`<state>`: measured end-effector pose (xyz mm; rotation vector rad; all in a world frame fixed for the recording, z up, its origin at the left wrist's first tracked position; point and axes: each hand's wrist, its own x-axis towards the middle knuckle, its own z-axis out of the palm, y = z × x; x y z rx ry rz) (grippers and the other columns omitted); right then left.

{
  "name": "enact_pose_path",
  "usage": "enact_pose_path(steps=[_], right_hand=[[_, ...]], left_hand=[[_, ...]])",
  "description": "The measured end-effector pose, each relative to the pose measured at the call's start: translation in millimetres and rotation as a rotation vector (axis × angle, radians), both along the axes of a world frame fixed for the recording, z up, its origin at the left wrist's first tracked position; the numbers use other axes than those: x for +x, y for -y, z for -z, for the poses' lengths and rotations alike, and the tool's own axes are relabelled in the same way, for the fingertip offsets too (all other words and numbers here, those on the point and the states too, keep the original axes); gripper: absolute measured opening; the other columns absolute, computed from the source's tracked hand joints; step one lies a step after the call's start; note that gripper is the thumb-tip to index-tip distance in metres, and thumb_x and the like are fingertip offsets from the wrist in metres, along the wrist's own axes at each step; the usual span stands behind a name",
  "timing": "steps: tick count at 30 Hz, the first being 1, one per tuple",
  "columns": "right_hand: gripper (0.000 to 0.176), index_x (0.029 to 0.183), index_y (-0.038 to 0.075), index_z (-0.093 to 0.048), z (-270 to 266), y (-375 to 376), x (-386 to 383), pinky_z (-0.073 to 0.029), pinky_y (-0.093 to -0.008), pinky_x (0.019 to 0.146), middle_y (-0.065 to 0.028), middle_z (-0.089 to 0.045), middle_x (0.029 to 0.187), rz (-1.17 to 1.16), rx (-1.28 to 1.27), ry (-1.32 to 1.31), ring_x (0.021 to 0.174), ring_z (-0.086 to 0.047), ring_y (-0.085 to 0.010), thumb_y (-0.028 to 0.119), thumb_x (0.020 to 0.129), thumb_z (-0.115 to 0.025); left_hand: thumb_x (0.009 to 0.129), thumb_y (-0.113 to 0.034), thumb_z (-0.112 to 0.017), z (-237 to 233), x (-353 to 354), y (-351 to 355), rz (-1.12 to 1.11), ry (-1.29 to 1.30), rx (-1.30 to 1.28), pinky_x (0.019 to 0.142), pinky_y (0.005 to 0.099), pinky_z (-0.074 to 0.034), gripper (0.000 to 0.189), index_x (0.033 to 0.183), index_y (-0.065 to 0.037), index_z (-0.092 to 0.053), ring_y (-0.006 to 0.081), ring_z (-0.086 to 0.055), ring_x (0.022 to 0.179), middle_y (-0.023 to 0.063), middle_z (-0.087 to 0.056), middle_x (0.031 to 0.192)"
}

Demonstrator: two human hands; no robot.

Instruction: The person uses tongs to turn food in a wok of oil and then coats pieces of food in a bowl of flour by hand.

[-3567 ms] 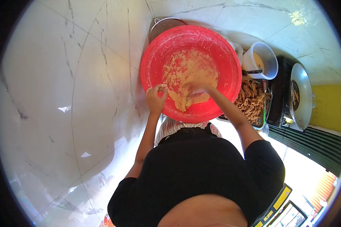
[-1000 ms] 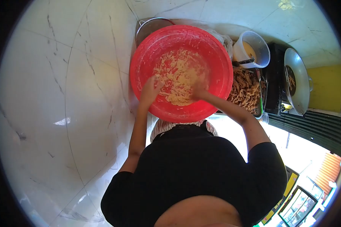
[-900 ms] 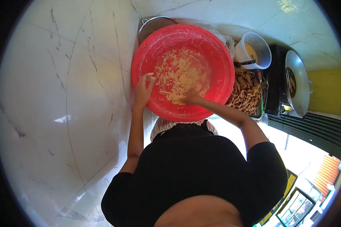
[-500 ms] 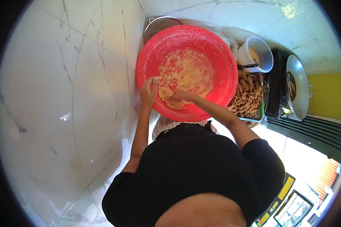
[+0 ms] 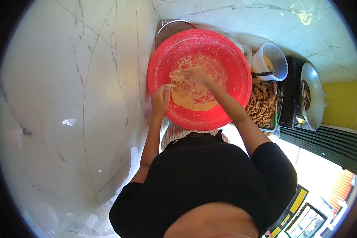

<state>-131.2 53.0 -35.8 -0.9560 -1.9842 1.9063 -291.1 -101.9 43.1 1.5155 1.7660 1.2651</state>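
Note:
A large red basin (image 5: pixel 236 99) holds pale yellow, crumbly flour-like mixture (image 5: pixel 194 101), spread over its bottom. My left hand (image 5: pixel 161 98) is at the basin's left rim, thumb and fingers curved over the edge; its fingertips carry some of the mixture. Inside the basin, my right hand (image 5: pixel 194 75) is over the upper part of the mixture, blurred by motion, with its fingers pointing left. Whether it holds any of the mixture cannot be made out.
To the right lies a tray of brown fried strips (image 5: pixel 261 104). Behind it stands a translucent bucket (image 5: pixel 280 65) with a dark handle across it. Farther right, a metal wok (image 5: pixel 315 101) sits by a black stove (image 5: pixel 290 91). A marbled wall (image 5: pixel 107 99) rises on the left.
My right hand has moved up and away from the lower left of the basin, and the mixture there now lies flatter. My left hand has stayed at the rim.

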Motion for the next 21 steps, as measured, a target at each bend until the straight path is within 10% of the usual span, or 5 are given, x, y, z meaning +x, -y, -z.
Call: enact_pose_path(steps=[9,21], right_hand=[[0.051,0.124,0.003,-0.039,71,16,-29,-0.036,-0.0465,0.09,-0.0163,-0.041,0.125,-0.073,0.99,0.593,0.114,-0.037,-0.0355,0.034,0.084,-0.047],[0.064,0.126,0.001,-0.032,30,147,14,-0.038,-0.0477,0.087,-0.0207,-0.038,0.124,-0.296,0.705,0.753,0.112,-0.04,-0.0388,0.043,0.081,-0.049]], left_hand=[[0.089,-0.022,-0.043,14,-2,0,-0.012,-0.003,-0.005,0.066,0.0319,-0.045,0.025,0.089,-0.005,-0.061,0.0239,-0.059,0.073,0.0097,-0.061,0.08],[0.09,-0.023,-0.042,-4,0,1,-0.002,-0.014,-0.036,0.069,0.0321,-0.045,0.027,0.088,-0.004,-0.061,0.0254,-0.06,0.078,0.011,-0.062,0.083]])
